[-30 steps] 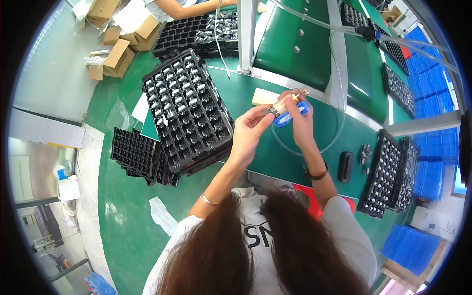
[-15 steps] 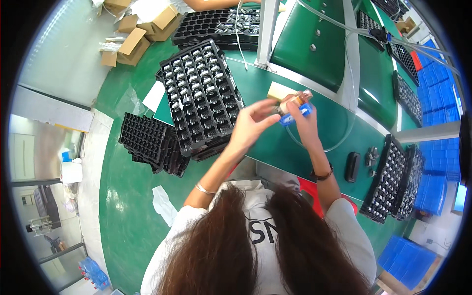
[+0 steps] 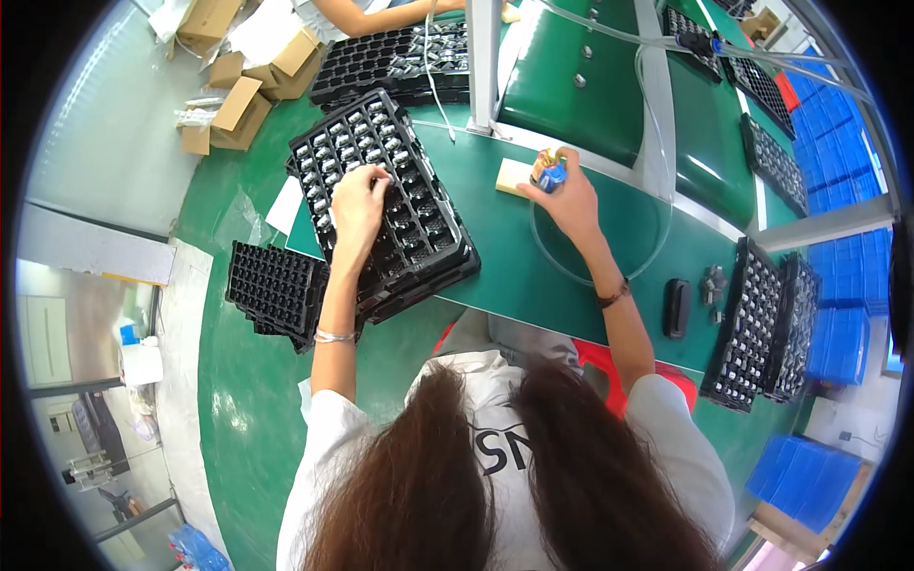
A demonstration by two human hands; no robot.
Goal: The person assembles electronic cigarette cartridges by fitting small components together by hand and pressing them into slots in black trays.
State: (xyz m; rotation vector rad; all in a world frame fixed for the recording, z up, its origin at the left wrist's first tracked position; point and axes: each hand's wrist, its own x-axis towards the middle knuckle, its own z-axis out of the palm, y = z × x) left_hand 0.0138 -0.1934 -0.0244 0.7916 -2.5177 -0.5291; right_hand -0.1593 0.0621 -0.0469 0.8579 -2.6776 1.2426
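My left hand [image 3: 358,207] reaches over the black compartment tray [image 3: 440,249] on the left of the green table. Its thumb and fingers are pinched on a small silver metal part [image 3: 382,177], partly hidden by the fingertips. Rows of similar silver parts fill the tray's far and left pockets; pockets on its near right side look dark. My right hand [image 3: 574,205] is wrapped round a small blue object [image 3: 550,177] with a clear, amber-tinted upper part, perhaps a little bottle. It is held above the table beside a pale yellow block [image 3: 512,177].
A clear hose [image 3: 657,262] loops over the table. At right lie a black oblong case [image 3: 677,308], loose metal parts [image 3: 712,285] and filled trays [image 3: 745,324]. A green conveyor [image 3: 571,95] runs beyond. Stacked black trays [image 3: 276,285] stand at left. Another person's arm [image 3: 381,17] shows at the top.
My left hand has left the blue object and moved left to the tray. My right hand keeps hold of the blue object, slightly farther from my body. The view has shifted a little.
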